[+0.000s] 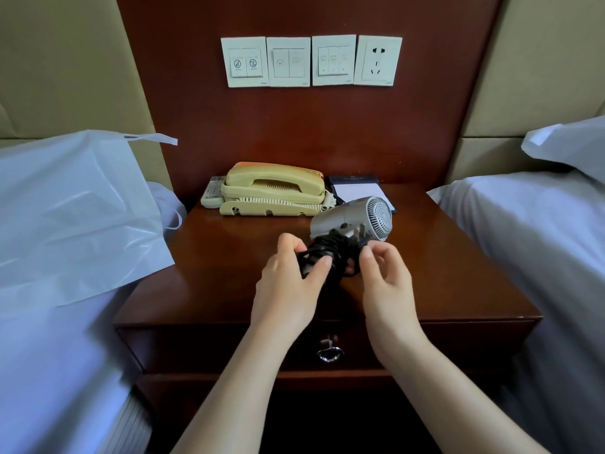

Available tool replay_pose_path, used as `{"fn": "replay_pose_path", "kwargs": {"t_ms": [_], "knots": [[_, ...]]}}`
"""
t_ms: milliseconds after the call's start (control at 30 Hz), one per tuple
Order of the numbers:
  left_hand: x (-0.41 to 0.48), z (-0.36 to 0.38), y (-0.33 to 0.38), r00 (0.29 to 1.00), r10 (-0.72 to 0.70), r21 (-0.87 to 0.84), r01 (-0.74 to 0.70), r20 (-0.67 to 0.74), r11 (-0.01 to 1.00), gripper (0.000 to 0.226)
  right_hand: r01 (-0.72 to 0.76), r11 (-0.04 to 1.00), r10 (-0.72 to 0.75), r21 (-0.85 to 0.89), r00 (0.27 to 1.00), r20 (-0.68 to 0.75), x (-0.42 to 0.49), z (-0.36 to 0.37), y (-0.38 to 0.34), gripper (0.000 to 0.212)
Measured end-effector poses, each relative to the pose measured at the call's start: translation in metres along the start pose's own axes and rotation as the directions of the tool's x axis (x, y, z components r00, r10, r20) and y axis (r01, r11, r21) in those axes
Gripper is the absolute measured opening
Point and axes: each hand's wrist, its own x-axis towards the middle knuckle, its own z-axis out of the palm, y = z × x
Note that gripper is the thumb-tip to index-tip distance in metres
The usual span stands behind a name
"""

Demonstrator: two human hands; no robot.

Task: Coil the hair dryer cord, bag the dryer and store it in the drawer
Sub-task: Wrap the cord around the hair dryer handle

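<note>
A silver hair dryer (353, 217) is held above the wooden nightstand (229, 283), its grille facing right. Its black cord (330, 253) is wound in loops around the dark handle. My left hand (291, 283) grips the wrapped handle from the left. My right hand (386, 276) pinches the cord loops on the right side, and the plug prongs show just below the dryer body. A white plastic bag (72, 217) lies on the bed at the left. The drawer (229, 348) in the nightstand front is closed, with a metal ring pull (329, 353).
A cream telephone (275, 191), a remote control (212, 191) and a notepad (357, 191) sit at the back of the nightstand. Wall switches and a socket (379, 60) are on the panel above. Beds with white sheets flank both sides.
</note>
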Motion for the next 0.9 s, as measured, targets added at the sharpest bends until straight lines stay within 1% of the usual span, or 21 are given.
{"fn": "replay_pose_path", "kwargs": {"t_ms": [67,167,233,267,333,367,400,467,533,600,633,667,700,733,800,867,900], "knots": [[0.005,0.0,0.001,1.0,-0.003,-0.015,0.002,-0.018,1.0,0.026,-0.005,0.999,0.005,0.04,1.0,0.001,0.003,-0.002,-0.001,0.014],[0.011,-0.002,0.001,1.0,0.004,-0.053,-0.004,-0.018,0.999,0.023,0.067,0.997,-0.069,0.027,0.995,0.074,0.004,-0.004,-0.003,0.018],[0.011,-0.003,0.002,1.0,-0.016,-0.089,0.014,-0.027,0.996,0.016,0.09,0.996,-0.089,-0.015,0.992,0.088,0.005,-0.006,-0.003,0.018],[0.01,-0.004,0.003,0.998,-0.051,-0.126,0.047,-0.027,0.991,0.016,0.099,0.994,-0.096,-0.039,0.993,0.072,0.007,-0.007,-0.003,0.018],[0.007,-0.004,0.004,0.994,-0.108,-0.192,0.105,-0.005,0.976,0.022,0.149,0.983,-0.145,-0.104,0.989,0.042,0.009,-0.011,-0.002,0.017],[0.006,-0.004,0.004,0.995,-0.103,-0.192,0.104,0.011,0.976,0.024,0.198,0.967,-0.193,-0.16,0.98,0.047,0.009,-0.013,-0.001,0.016],[0.005,-0.003,0.004,0.996,-0.088,-0.172,0.092,0.028,0.981,0.026,0.255,0.94,-0.246,-0.226,0.967,0.067,0.008,-0.014,-0.001,0.016],[0.002,-0.001,0.003,0.995,-0.077,-0.077,0.083,0.067,0.994,0.043,0.375,0.854,-0.347,-0.361,0.927,0.141,0.005,-0.014,0.0,0.019],[-0.002,0.002,0.004,0.994,-0.082,0.037,0.079,0.069,0.996,0.054,0.505,0.712,-0.436,-0.488,0.862,0.257,0.002,-0.014,0.001,0.025],[-0.005,0.005,0.007,0.997,-0.064,0.132,0.059,0.037,0.99,0.053,0.571,0.565,-0.463,-0.595,0.817,0.345,0.004,-0.016,0.001,0.028],[-0.006,0.006,0.008,0.999,-0.038,0.179,0.034,0.02,0.983,0.05,0.575,0.523,-0.463,-0.629,0.811,0.357,0.006,-0.019,0.002,0.029],[-0.008,0.007,0.008,1.0,-0.001,0.228,0.0,0.008,0.974,0.047,0.569,0.51,-0.459,-0.645,0.814,0.355,0.008,-0.023,0.002,0.028],[-0.008,0.008,0.009,0.999,0.039,0.277,-0.037,-0.001,0.96,0.047,0.557,0.523,-0.451,-0.645,0.823,0.345,0.009,-0.026,0.003,0.026],[-0.009,0.009,0.009,0.996,0.083,0.321,-0.076,-0.008,0.944,0.048,0.538,0.559,-0.436,-0.631,0.838,0.328,0.01,-0.028,0.003,0.022],[-0.01,0.011,0.01,0.986,0.164,0.392,-0.148,-0.008,0.908,0.051,0.472,0.668,-0.385,-0.576,0.881,0.275,0.012,-0.03,0.004,0.01],[-0.011,0.014,0.013,0.978,0.208,0.425,-0.19,0.005,0.885,0.052,0.374,0.775,-0.32,-0.51,0.927,0.194,0.017,-0.032,0.005,0.011],[-0.012,0.016,0.014,0.974,0.225,0.434,-0.208,0.011,0.877,0.053,0.334,0.804,-0.293,-0.491,0.942,0.161,0.019,-0.032,0.005,0.011]]}}
